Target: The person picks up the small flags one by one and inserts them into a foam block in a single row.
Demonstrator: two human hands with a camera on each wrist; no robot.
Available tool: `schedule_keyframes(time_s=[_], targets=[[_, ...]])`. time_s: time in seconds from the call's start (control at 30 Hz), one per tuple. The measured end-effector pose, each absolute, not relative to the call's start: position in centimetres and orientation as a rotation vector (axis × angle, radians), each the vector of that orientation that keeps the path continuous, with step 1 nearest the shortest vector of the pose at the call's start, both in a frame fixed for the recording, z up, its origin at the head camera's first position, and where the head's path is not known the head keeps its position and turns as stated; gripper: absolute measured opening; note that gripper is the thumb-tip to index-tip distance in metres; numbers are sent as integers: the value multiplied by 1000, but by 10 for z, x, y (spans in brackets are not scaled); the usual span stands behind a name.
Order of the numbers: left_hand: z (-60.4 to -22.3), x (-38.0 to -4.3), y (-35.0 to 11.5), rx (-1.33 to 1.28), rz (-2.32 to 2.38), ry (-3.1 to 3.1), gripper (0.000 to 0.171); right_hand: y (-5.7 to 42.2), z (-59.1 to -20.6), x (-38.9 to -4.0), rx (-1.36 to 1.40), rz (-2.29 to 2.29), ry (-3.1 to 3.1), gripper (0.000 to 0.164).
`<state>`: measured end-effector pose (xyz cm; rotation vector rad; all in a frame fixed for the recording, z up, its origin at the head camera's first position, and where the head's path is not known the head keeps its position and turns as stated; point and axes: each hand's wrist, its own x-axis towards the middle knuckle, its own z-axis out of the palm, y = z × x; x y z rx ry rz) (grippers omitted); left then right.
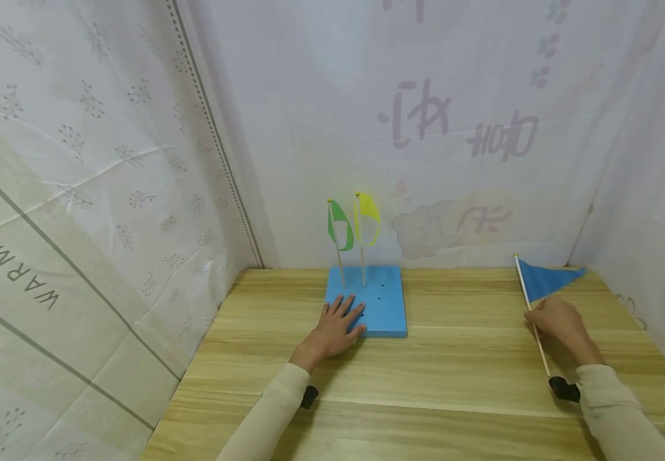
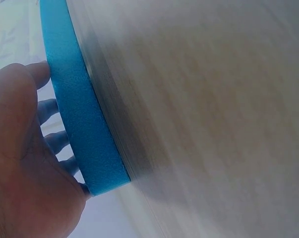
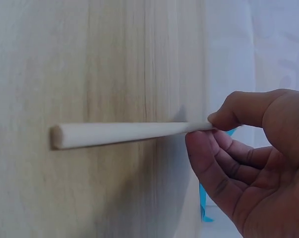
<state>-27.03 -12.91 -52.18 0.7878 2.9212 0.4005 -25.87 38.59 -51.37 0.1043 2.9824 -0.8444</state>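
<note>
At lower centre a person's left hand (image 1: 332, 330), fingers spread and clasping nothing, rests on a flat blue board (image 1: 387, 318), while at lower right the right hand (image 1: 560, 323) pinches a blue triangular flag (image 1: 542, 282) by its pale wooden stick (image 3: 114, 134), and mid-frame a green flag (image 1: 338, 211) and yellow flag (image 1: 369, 206) stand behind.

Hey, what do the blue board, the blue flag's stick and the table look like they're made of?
Board: perhaps matte foam; its edge looks finely pebbled.
Stick: probably bare wood, smooth and pale, without gloss.
Table: wood or wood-look laminate, low sheen; streaky grain fits both.
</note>
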Motion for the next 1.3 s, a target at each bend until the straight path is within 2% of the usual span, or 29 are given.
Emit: schedule_keyframes(time_s=[0.1,0.57,1.3], targets=[[-523,-270,-129,784,402,2917,61,382,-514,-260,100,-841,3011,40],[-521,-269,-128,780,402,2918,62,365,-500,-266,49,-932,3037,23],[-520,-270,-128,779,408,2917,62,346,-482,-275,12,-1019,3061,21]])
